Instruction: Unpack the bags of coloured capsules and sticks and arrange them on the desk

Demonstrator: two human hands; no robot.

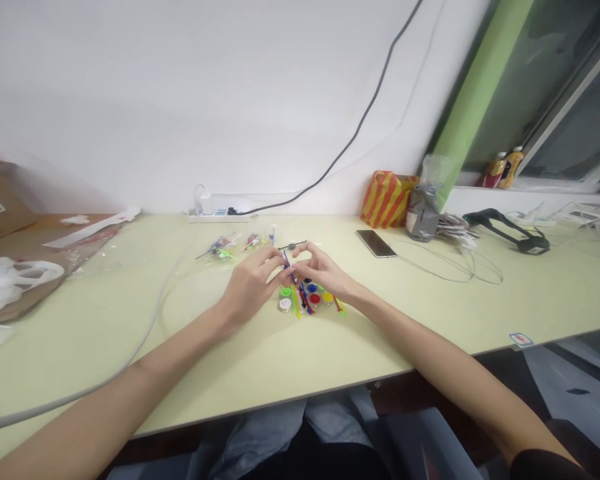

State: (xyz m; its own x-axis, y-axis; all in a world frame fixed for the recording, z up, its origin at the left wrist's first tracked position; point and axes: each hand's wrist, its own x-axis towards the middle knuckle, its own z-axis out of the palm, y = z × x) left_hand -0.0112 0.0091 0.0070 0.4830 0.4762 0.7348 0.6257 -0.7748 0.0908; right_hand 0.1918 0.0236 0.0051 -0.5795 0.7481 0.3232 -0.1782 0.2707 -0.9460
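My left hand (pixel 253 281) and my right hand (pixel 326 272) meet above the table, fingers pinched round a thin blue plastic stick (pixel 287 259). The fingertips partly cover it. Just below lie small round pieces: a white one (pixel 285 305), a green one (pixel 286 292), a red one (pixel 315 300), a blue one (pixel 312 288) and a yellow one (pixel 327 298). Among them are thin arrow-shaped plastic pieces, including a yellow arrow (pixel 297 305) and a red and green one (pixel 339 305). Behind my fingers sits a black stick with a round base (pixel 293 247).
Clear bags of coloured parts (pixel 220 247) lie behind my left hand, before a power strip (pixel 219 215). A phone (pixel 377 243) with a cable lies right. A grey cable (pixel 150 327) crosses the left side, near cardboard (pixel 30 260). A striped bag (pixel 387 200) stands by the wall.
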